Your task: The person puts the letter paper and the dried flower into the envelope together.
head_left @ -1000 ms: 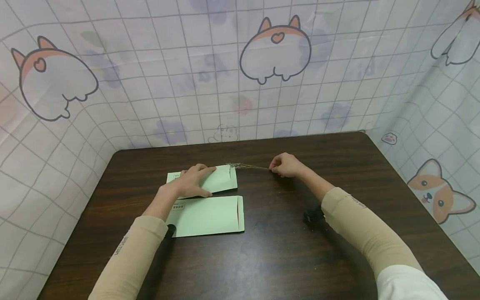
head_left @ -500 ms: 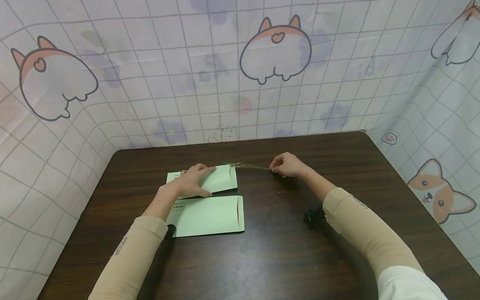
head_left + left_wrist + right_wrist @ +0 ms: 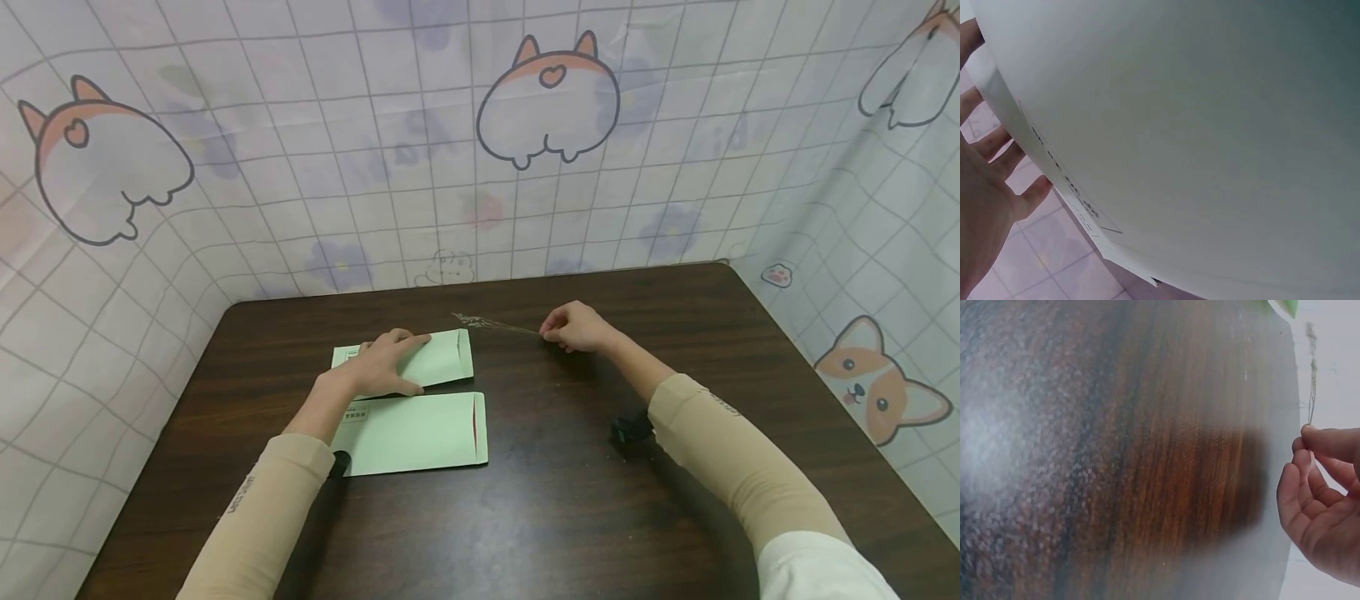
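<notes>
My left hand point(image 3: 378, 367) lies with fingers spread across the upper pale green envelope point(image 3: 444, 358), holding it down near its middle. In the left wrist view, fingertips point(image 3: 1038, 190) show along the edge of a large pale paper surface. Between thumb and fingertips, my right hand point(image 3: 576, 327) pinches the thin stem end of a dried grass sprig point(image 3: 480, 322). Its feathery head points left, just behind the open flap end of the upper envelope. The right wrist view shows the sprig point(image 3: 1312, 372) rising straight from the pinch. A second green envelope point(image 3: 420, 433) lies nearer me, its flap end rightward.
The dark wood table point(image 3: 555, 517) carries everything. A black wrist device point(image 3: 630, 429) is at the right forearm, partly hidden by the sleeve. Behind the table hangs a white grid-patterned curtain point(image 3: 375, 125) with cartoon corgis, also along both sides.
The sprig's head has moved away from the upper envelope's flap corner, up and back toward the far table edge. The right hand has risen slightly; the left hand stays on the envelope.
</notes>
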{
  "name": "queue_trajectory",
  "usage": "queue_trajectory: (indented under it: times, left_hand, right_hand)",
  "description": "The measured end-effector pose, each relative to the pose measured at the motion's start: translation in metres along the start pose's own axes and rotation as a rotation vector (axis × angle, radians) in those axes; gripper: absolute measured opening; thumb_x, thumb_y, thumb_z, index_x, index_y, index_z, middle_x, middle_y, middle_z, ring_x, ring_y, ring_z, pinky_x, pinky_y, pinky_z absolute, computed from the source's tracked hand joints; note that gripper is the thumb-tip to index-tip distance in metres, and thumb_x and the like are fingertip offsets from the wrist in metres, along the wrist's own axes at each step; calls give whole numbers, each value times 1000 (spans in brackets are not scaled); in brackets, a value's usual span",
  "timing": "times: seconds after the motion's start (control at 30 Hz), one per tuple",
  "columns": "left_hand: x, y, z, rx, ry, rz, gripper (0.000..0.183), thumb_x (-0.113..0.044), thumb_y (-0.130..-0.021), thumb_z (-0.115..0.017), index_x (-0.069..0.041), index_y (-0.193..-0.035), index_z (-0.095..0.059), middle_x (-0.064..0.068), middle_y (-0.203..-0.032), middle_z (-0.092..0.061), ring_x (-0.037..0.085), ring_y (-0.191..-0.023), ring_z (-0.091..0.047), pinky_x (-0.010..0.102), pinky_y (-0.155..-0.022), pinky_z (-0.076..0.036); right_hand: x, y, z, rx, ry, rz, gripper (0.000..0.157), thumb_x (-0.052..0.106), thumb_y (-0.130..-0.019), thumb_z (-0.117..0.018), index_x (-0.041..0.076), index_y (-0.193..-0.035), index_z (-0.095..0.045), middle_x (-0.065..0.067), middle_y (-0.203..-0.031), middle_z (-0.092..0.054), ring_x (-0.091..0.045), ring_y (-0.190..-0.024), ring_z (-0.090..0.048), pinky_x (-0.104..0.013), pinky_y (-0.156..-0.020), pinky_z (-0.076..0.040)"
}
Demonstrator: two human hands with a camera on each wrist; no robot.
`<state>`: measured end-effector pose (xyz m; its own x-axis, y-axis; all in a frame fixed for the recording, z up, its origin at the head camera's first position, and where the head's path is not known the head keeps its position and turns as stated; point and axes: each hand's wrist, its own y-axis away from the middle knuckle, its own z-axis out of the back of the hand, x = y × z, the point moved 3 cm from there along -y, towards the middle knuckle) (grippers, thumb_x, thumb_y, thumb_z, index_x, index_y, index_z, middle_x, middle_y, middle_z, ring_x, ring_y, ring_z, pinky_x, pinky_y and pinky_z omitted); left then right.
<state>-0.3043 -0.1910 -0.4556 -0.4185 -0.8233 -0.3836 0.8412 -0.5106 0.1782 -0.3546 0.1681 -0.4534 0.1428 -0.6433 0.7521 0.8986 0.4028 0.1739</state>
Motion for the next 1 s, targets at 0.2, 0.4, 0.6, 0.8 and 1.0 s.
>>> queue_trajectory:
  times: [0.2,0.4,0.6,0.8,1.0]
  left_hand:
    - [1,0,-1,-6,3,-7,93,-40,-88,-81,-19,-163,-31,18,-154,-36,41,-141,-36,74,-108,-20]
    - [0,0,0,-8,-7,-10,93,-39,-88,-82,-18,-163,-31,19,-154,-36,40,-141,-36,73,-107,-23]
    - [-1,1,0,-9,1,-11,93,-38,-88,-82,-18,-163,-32,19,-153,-37,40,-140,-36,71,-107,-23]
    - [-1,1,1,-11,-7,-11,93,-39,-88,-81,-18,-163,-31,19,-153,-37,40,-140,-37,71,-107,-23]
    - [-3,1,1,-6,6,-3,93,-38,-87,-82,-18,-163,-32,18,-153,-37,39,-141,-36,71,-108,-22]
  right_hand:
    - [2,1,1,-14,6,17,19,10,-102,-63,-3,-111,-72,-11,-84,-64,-21,-74,-60,-33,-69,-55]
    - [5,1,-1,3,0,40,19,10,-102,-63,-4,-112,-72,-15,-88,-65,-22,-76,-61,-35,-70,-55]
    - [7,1,-3,18,-3,39,18,10,-102,-63,-3,-111,-72,-12,-86,-64,-21,-75,-60,-35,-70,-55]
    - [6,-1,-5,28,-8,48,18,9,-101,-64,-3,-110,-73,-9,-82,-63,-21,-74,-60,-33,-68,-54]
    - [9,0,-7,41,-13,47,17,8,-101,-64,-4,-110,-73,-11,-82,-63,-21,-73,-60,-33,-68,-54]
